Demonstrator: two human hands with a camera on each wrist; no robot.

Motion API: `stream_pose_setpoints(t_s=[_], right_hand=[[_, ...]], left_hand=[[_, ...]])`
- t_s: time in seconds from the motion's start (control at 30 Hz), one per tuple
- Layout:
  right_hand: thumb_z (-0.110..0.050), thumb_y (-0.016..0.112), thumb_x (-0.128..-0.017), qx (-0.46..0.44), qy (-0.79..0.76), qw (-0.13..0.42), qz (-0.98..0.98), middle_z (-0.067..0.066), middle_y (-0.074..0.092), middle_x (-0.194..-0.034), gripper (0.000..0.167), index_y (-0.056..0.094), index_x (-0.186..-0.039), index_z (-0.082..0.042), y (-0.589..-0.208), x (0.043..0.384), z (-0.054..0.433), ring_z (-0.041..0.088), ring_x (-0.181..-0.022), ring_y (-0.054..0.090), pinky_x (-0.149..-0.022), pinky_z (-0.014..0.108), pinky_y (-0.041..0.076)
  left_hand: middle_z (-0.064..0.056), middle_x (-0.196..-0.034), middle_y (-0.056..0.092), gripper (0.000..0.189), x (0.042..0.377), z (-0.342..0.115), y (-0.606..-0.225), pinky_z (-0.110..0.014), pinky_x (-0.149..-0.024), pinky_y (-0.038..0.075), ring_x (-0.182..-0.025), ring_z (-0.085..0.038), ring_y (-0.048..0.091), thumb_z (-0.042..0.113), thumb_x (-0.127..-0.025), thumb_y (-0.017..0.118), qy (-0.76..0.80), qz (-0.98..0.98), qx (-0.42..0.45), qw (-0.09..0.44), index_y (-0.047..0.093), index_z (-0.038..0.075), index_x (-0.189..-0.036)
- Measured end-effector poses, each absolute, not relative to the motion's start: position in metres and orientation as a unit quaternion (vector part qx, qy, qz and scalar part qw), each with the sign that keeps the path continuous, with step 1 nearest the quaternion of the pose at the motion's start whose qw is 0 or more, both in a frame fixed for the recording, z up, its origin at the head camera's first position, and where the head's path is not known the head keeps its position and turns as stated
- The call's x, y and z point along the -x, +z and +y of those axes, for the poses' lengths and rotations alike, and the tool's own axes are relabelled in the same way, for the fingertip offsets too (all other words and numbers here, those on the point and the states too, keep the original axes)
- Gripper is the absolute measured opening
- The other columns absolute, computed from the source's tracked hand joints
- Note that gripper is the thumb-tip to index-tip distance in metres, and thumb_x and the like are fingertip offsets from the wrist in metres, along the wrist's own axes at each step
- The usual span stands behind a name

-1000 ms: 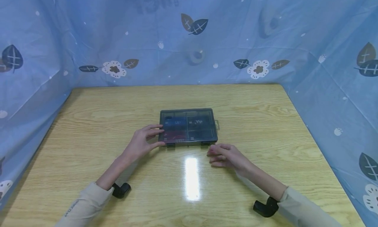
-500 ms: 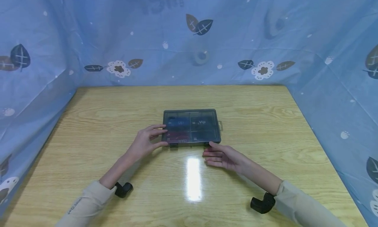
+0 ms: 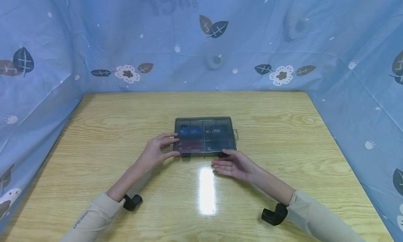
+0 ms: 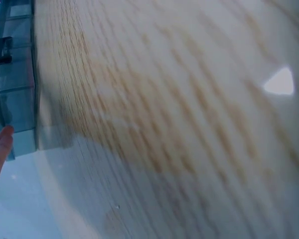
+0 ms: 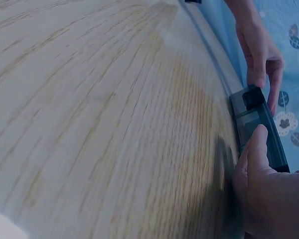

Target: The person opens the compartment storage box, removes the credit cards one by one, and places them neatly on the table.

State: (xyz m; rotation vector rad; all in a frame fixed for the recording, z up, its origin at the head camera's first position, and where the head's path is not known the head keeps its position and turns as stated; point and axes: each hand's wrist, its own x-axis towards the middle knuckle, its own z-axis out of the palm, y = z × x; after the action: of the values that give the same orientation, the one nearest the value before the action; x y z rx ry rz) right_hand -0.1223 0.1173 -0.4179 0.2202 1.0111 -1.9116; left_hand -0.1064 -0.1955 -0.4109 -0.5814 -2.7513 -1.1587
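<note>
A flat, dark see-through plastic storage box (image 3: 204, 137) with a lid lies on the table. Blue, red and dark cards marked "Vip" show inside its compartments. Two black latches sit on its front; the left latch (image 3: 186, 155) is plain to see, while the right one is partly behind a thumb. My left hand (image 3: 154, 150) holds the box's left end, thumb at the front corner and fingers along the side. At the front right corner, the thumb of my right hand (image 3: 239, 165) touches the edge by the latch. That hand's other fingers extend below, in front of the box.
The wood-grain table (image 3: 267, 123) surrounds the box. A blue patterned cloth (image 3: 176, 32) hangs along the back and both sides. Black wrist cameras hang under both wrists, the right camera (image 3: 274, 214) low over the tabletop.
My right hand has moved slightly left and up, its thumb coming onto the box's front edge by the right latch and its fingers spreading leftward. The left hand keeps its hold; the view shifted slightly.
</note>
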Motion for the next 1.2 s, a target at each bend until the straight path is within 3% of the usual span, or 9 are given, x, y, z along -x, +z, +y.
stream_pose_setpoints(t_s=[0.13, 0.3, 0.77, 1.2], right_hand=[[-0.02, 0.046, -0.099, -0.107, -0.78, 0.457, 0.413, 0.019, 0.062, -0.11, 0.052, 0.032, -0.133, 0.016, -0.415, 0.121, 0.113, 0.029, -0.106, 0.062, -0.102, 0.036, 0.048], [-0.016, 0.038, -0.1, -0.116, -0.786, 0.449, 0.41, 0.019, 0.065, -0.105, 0.04, 0.036, -0.127, 0.014, -0.416, 0.121, 0.11, 0.028, -0.1, 0.065, -0.096, 0.035, 0.053], [-0.012, 0.035, -0.1, -0.098, -0.793, 0.455, 0.392, 0.017, 0.067, -0.096, 0.023, 0.044, -0.109, 0.007, -0.417, 0.121, 0.106, 0.027, -0.092, 0.067, -0.09, 0.034, 0.057], [-0.012, 0.035, -0.099, -0.102, -0.789, 0.466, 0.387, 0.015, 0.068, -0.091, 0.031, 0.061, -0.096, 0.006, -0.418, 0.121, 0.102, 0.026, -0.09, 0.068, -0.088, 0.033, 0.057]], left_hand=[[-0.016, -0.128, 0.059, 0.047, 0.107, -0.196, -0.41, -0.031, -0.087, 0.057, -0.105, -0.031, 0.064, 0.013, -0.074, 0.082, -0.383, -0.903, 0.19, 0.048, 0.067, -0.002, -0.116], [-0.015, -0.128, 0.058, 0.046, 0.107, -0.196, -0.41, -0.03, -0.088, 0.056, -0.107, -0.03, 0.063, 0.015, -0.076, 0.081, -0.383, -0.903, 0.19, 0.043, 0.067, -0.001, -0.117], [-0.016, -0.13, 0.058, 0.047, 0.105, -0.2, -0.409, -0.032, -0.088, 0.056, -0.108, -0.031, 0.063, 0.012, -0.076, 0.08, -0.382, -0.902, 0.195, 0.047, 0.066, -0.003, -0.117], [-0.018, -0.129, 0.058, 0.046, 0.102, -0.205, -0.409, -0.033, -0.087, 0.057, -0.107, -0.032, 0.063, 0.009, -0.075, 0.08, -0.388, -0.901, 0.19, 0.049, 0.066, -0.004, -0.117]])
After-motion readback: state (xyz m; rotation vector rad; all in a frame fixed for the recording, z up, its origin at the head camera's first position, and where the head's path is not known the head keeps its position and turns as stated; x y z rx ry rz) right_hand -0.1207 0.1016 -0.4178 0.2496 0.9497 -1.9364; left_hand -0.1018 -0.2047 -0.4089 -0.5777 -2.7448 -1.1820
